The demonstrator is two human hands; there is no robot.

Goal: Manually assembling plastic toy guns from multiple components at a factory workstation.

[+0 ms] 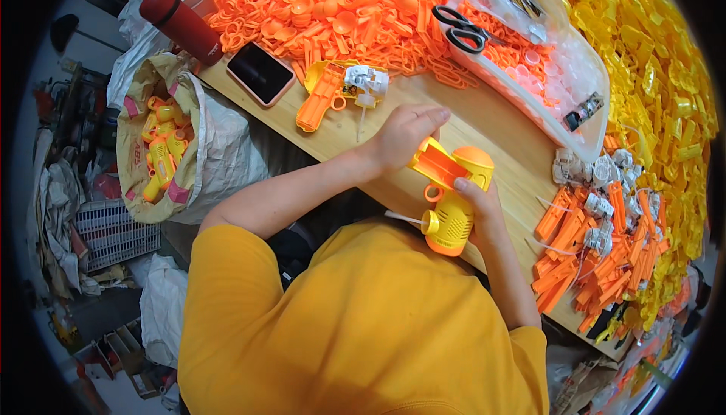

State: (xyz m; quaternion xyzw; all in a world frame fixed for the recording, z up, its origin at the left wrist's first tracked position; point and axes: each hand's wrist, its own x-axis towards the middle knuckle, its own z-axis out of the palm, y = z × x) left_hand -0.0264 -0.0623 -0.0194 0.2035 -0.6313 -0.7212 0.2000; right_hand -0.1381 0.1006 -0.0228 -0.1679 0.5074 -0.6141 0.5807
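Head view: a wooden desk (491, 124) crowded at its far and right edges with orange parts (340, 6) and yellow parts (665, 74), leaving bare wood mid-desk. Near the front edge, both hands grip a yellow-and-orange toy gun (451, 192): right hand (478, 202) wraps its rounded body, left hand (404, 136) curls over the orange top.

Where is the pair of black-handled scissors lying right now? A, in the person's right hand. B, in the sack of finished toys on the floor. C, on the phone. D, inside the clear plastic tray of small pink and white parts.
D: the scissors rest with their black handles over the near rim of the clear tray, blades pointing in over the small parts, far from the phone, the sack and the right hand.
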